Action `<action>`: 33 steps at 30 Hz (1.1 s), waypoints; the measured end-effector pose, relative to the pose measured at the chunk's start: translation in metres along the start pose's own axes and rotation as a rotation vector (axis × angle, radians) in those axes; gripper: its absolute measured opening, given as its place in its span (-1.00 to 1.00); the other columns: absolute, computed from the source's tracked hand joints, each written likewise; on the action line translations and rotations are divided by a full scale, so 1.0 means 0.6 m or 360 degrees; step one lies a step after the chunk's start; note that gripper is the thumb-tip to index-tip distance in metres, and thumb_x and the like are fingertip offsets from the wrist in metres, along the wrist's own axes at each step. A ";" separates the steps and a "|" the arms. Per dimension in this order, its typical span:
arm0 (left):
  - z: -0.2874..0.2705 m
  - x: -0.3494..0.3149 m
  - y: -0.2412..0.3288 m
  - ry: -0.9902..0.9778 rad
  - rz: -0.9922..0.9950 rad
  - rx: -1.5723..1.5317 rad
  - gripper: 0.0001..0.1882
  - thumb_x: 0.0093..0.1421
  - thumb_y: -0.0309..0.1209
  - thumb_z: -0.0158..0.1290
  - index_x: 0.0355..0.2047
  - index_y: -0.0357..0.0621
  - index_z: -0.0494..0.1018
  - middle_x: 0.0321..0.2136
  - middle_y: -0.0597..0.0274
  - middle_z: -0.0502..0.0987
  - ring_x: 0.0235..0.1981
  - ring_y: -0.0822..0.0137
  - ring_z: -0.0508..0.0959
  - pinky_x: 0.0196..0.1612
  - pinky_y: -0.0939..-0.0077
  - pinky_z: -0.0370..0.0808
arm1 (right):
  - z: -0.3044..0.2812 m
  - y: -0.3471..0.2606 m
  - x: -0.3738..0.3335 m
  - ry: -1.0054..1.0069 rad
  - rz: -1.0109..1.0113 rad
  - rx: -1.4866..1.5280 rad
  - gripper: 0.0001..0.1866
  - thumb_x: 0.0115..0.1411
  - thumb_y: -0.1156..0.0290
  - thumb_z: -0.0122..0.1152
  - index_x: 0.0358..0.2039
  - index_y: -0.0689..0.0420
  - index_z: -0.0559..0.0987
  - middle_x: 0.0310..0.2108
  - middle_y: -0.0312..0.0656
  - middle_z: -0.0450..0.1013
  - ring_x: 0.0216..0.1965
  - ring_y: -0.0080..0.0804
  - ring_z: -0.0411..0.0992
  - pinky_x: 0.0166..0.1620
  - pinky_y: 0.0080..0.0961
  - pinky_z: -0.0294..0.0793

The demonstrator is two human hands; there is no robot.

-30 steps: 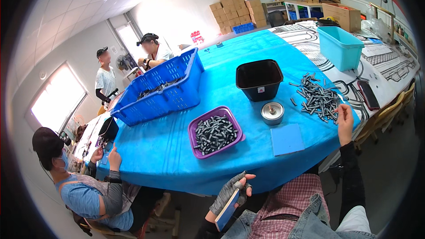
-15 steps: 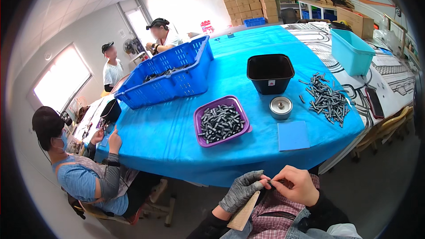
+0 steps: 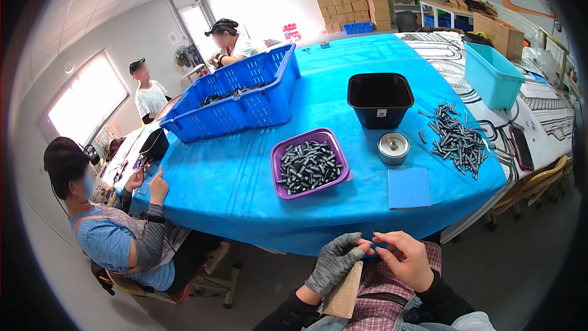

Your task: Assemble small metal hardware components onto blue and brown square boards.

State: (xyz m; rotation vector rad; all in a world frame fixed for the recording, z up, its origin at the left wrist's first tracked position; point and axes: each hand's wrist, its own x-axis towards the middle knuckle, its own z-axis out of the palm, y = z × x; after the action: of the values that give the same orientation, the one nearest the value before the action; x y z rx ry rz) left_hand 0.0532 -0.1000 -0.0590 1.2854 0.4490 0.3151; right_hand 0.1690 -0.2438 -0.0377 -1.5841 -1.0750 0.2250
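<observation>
Below the table edge [image 3: 343, 242], both hands still pinch together, barely shifted: left hand [image 3: 335, 262], right hand [image 3: 405, 258].

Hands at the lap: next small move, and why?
Probably a short reach forward. The left hand, in a grey glove, and the bare right hand meet fingertip to fingertip below the table edge; what they pinch, if anything, is too small to tell. The purple tray of small dark parts sits just ahead.
</observation>
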 end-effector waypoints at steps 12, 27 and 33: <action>0.008 0.002 -0.011 0.0062 0.0274 0.0254 -0.70 0.13 -0.45 0.13 -0.12 -0.23 0.40 -0.30 0.28 0.54 -0.24 0.52 0.49 -0.13 0.62 0.46 | 0.004 0.010 -0.001 -0.0020 0.0060 0.0124 -0.85 0.05 0.56 0.24 -0.31 0.21 0.57 -0.38 -0.19 0.50 -0.51 -0.55 0.44 -0.51 -0.68 0.37; -0.003 -0.002 -0.007 0.0032 0.0099 0.0193 -0.69 0.13 -0.50 0.11 -0.10 -0.26 0.38 -0.27 0.22 0.53 -0.21 0.45 0.51 -0.13 0.56 0.49 | 0.008 0.021 -0.006 -0.0064 0.0299 0.0269 -0.89 0.08 0.49 0.26 -0.39 0.23 0.55 -0.49 -0.25 0.45 -0.56 -0.63 0.43 -0.52 -0.70 0.37; -0.008 -0.001 -0.008 0.0000 0.0090 0.0212 -0.69 0.14 -0.49 0.10 -0.10 -0.26 0.38 -0.27 0.22 0.53 -0.20 0.45 0.51 -0.11 0.57 0.48 | 0.005 0.022 -0.006 -0.0116 0.0338 0.0274 -0.90 0.10 0.49 0.24 -0.39 0.24 0.55 -0.50 -0.26 0.46 -0.56 -0.66 0.43 -0.51 -0.72 0.37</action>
State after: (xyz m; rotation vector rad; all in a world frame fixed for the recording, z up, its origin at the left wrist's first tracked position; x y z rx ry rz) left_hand 0.0503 -0.0971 -0.0647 1.4296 0.4403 0.3371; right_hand 0.1717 -0.2432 -0.0512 -1.5429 -0.9158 0.5087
